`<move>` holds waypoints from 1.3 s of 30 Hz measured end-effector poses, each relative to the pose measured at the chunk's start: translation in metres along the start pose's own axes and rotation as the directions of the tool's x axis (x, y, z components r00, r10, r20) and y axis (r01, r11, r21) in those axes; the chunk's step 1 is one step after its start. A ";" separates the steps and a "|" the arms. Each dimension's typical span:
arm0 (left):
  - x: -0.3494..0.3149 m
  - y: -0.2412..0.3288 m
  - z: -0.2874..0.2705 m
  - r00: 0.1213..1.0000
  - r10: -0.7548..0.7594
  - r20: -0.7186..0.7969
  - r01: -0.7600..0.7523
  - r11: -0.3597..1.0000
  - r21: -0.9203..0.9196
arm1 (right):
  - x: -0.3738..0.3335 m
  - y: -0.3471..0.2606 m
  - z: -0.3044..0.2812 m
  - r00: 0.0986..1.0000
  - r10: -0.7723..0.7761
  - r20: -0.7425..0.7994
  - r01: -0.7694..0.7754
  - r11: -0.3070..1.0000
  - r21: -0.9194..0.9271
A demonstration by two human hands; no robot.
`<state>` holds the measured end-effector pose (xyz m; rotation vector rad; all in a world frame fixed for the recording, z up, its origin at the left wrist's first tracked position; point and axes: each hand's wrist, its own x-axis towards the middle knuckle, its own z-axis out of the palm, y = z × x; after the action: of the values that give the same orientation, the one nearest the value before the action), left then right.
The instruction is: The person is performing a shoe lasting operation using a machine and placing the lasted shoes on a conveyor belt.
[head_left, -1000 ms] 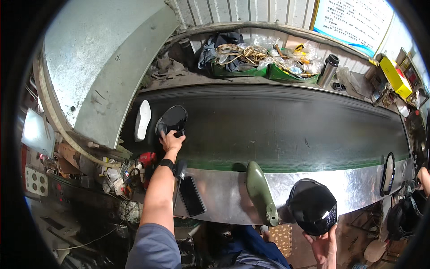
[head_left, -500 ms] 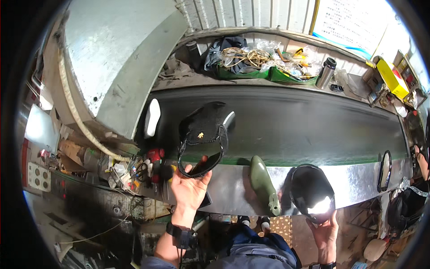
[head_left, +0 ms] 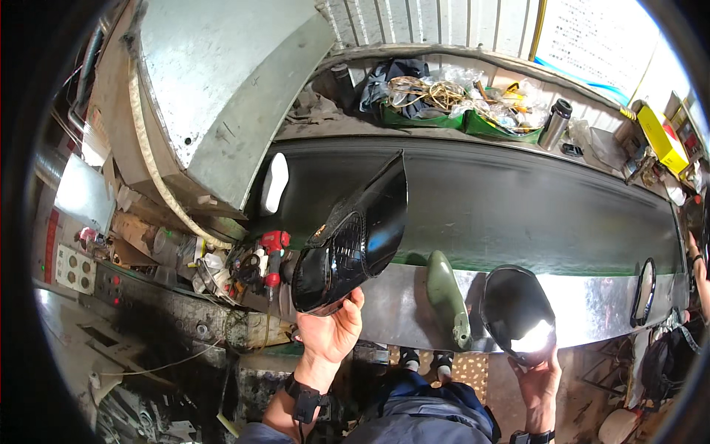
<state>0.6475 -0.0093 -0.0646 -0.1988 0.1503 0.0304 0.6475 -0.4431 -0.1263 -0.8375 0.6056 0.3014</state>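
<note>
My left hand (head_left: 330, 331), palm up, grips a glossy black shoe upper (head_left: 373, 240) by its lower end. The upper is held over the near edge of the dark conveyor belt, its smooth side showing. My right hand (head_left: 538, 383) holds a second shiny black piece, rounded like a shoe upper (head_left: 512, 305), by its near end; bright light glares off it. Between my hands a green shoe last (head_left: 446, 292) lies on the metal ledge (head_left: 399, 311), touched by neither.
A white sole-shaped piece (head_left: 274, 183) lies at the belt's (head_left: 488, 200) left end. A black-rimmed shoe part (head_left: 644, 292) sits on the ledge's right. Behind the belt stand green bins (head_left: 510, 132) and a steel flask (head_left: 555, 124). A red power tool (head_left: 274, 255) is at left. Another person's arm (head_left: 699, 274) shows at far right.
My left hand has turned the black upper over, from its opening and gold ornament to its smooth glossy side. My right hand and its piece stay nearly still. The view has shifted slightly.
</note>
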 end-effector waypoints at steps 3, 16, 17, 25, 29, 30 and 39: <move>0.005 -0.001 0.000 0.999 -0.015 -0.042 0.014 0.999 -0.036 | -0.001 -0.002 -0.003 0.999 0.008 -0.043 -0.006 0.999 0.035; 0.024 -0.005 -0.015 0.998 0.055 0.033 -0.060 0.982 0.181 | 0.005 -0.020 -0.014 0.966 -0.258 0.035 0.260 0.961 -0.095; 0.027 -0.005 -0.019 0.992 0.056 0.113 -0.088 0.947 0.308 | 0.009 -0.024 -0.021 0.906 -0.422 0.042 0.420 0.881 -0.217; 0.067 -0.035 -0.058 0.986 0.107 0.127 -0.166 0.617 0.770 | 0.046 -0.053 -0.005 0.691 -0.670 0.272 0.488 0.153 -0.859; 0.070 -0.091 -0.077 0.994 -0.051 0.099 -0.070 0.405 0.912 | 0.016 -0.013 0.090 0.667 -0.454 0.591 0.679 0.044 -0.732; 0.066 -0.095 -0.078 0.991 -0.124 -0.046 0.073 0.222 0.972 | 0.013 0.000 0.114 0.668 -0.387 0.636 0.716 0.099 -0.691; 0.148 -0.018 -0.076 0.949 0.048 0.312 -0.285 -0.291 0.913 | 0.066 -0.009 0.114 0.662 -0.385 0.643 0.583 -0.275 -0.764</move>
<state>0.7839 -0.0398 -0.1575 1.6648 -0.0092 0.2188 0.7474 -0.3600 -0.1023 -2.4618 -0.3938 -0.0915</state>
